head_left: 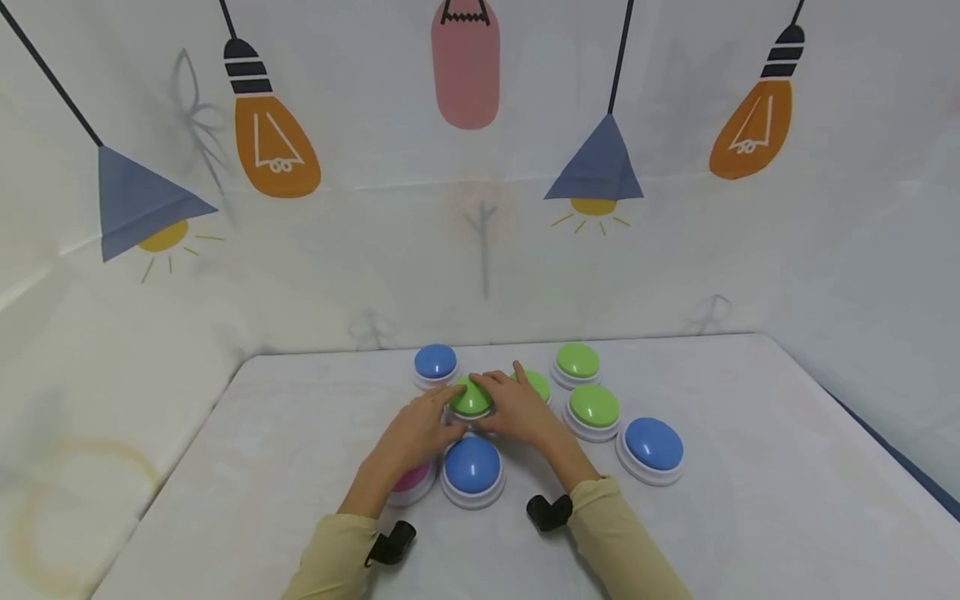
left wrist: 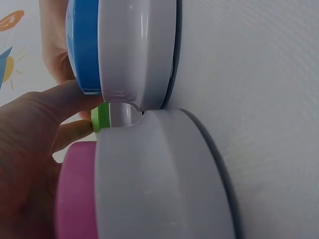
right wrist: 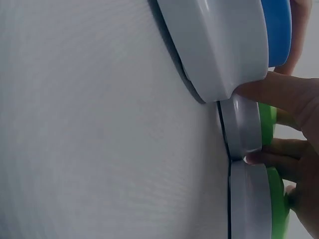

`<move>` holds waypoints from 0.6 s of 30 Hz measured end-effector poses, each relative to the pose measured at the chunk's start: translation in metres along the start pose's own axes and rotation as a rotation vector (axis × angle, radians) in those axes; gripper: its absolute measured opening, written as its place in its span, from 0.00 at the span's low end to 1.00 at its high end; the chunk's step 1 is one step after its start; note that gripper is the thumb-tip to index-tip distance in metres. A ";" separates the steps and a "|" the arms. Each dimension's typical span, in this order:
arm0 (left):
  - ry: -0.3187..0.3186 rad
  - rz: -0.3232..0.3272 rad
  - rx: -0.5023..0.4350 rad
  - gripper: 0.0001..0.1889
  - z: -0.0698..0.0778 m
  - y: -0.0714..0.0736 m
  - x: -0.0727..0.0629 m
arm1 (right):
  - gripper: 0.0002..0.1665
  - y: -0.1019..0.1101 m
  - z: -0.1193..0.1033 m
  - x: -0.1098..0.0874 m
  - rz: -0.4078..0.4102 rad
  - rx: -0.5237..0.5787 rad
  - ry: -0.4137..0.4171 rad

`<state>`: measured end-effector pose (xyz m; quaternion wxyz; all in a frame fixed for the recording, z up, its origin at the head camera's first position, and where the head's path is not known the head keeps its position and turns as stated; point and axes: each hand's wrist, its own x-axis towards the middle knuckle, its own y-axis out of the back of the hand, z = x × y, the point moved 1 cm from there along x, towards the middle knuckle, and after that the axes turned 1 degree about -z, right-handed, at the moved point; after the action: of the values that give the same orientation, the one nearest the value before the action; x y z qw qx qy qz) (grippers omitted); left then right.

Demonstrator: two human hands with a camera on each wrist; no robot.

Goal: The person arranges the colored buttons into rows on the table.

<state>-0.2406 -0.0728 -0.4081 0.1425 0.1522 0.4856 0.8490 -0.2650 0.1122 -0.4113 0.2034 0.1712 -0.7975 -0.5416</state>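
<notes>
A green push button point(head_left: 471, 402) with a white round base stands between the two hands. My left hand point(head_left: 416, 432) holds it from the left, fingers at the far side and thumb at the near side. On its other side my right hand point(head_left: 521, 412) grips it; the right wrist view shows fingers reaching between this button point(right wrist: 267, 122) and a second green button point(right wrist: 276, 199). Directly in front sits a blue button point(head_left: 472, 465), close to both thumbs. A pink button point(head_left: 411, 479) lies partly hidden under the left wrist.
A blue button point(head_left: 436, 362) stands behind the left hand. To the right are a green button point(head_left: 578, 361) at the back, another green button point(head_left: 594, 406) before it, and a blue button point(head_left: 654, 443). The white table point(head_left: 750, 500) meets a printed cloth wall point(head_left: 480, 250).
</notes>
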 end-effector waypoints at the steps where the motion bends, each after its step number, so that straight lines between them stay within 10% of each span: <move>1: -0.006 -0.001 0.001 0.30 0.000 0.000 0.000 | 0.43 0.000 -0.001 0.000 0.001 -0.001 -0.002; 18: -0.012 -0.012 0.016 0.31 0.001 -0.001 -0.001 | 0.42 -0.002 -0.001 -0.001 0.011 0.025 -0.012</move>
<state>-0.2391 -0.0716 -0.4085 0.1492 0.1554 0.4925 0.8433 -0.2635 0.1108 -0.4129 0.1996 0.1660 -0.8064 -0.5313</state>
